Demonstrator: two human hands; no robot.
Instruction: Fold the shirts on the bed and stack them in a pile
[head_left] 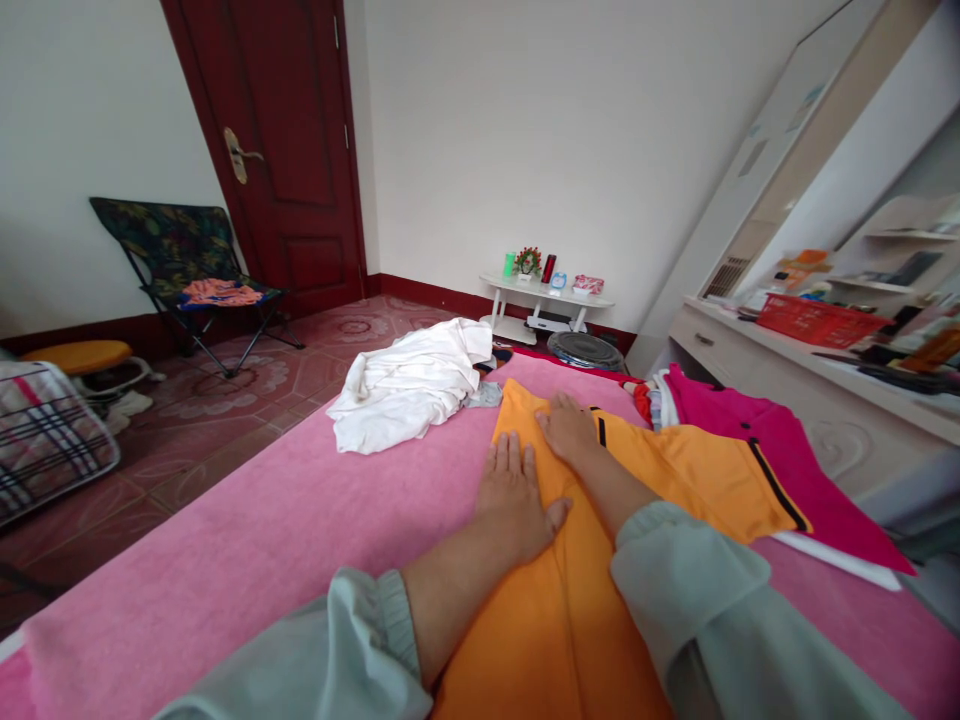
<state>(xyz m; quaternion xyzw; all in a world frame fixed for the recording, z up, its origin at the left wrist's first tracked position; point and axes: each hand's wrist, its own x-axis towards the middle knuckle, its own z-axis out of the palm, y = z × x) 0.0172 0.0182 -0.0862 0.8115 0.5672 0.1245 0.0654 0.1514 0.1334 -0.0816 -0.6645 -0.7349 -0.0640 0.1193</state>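
An orange garment (555,620) with black stripes at its sleeve lies spread over a pink bed cover (300,540). My left hand (517,505) rests flat on its left part, fingers stretched forward and thumb out to the side. Farther up, my right hand (568,428) presses on the garment near the sleeve, its fingers partly spread. Neither hand grips anything. The orange sleeve reaches right, over a magenta garment (787,430). Left of the hands is a crumpled white garment (412,385). The near end of the orange garment runs out of view.
A camouflage folding chair (169,240) holds a coral cloth. Near it stands a yellow-topped stool (79,355). A low white table (547,288) with small items is beyond the bed. At right, a dresser (832,375) carries a red basket (821,318). A dark red door (277,130) stands behind.
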